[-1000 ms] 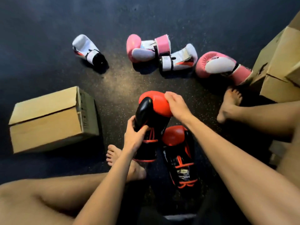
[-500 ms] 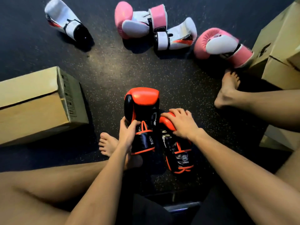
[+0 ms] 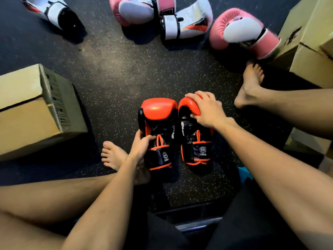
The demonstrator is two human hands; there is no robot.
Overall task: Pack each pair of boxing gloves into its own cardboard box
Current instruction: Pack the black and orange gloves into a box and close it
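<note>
Starting at the left, we found a cardboard box lying on the speckled floor with its flaps apparently closed; what it held we could not tell; above it, cut by the frame's edge, lay a white glove. In the middle our left hand gripped the left red glove at its cuff, fingers wrapped round it; the right red glove sat just beside it, touching or all but; our right hand clasped that glove's padded top, fingers curled over the red and thumb pinching underneath. Beyond them lay a pink glove, a second white glove touching it, and a second pink glove close against the stacked boxes at the right. By our judgement the task was barely begun — the red pair was matched and in hand, yet no glove showed inside any box; that pair wanted boxing, and the white and pink ones — lying mixed and apart — wanted pairing and packing too.
</note>
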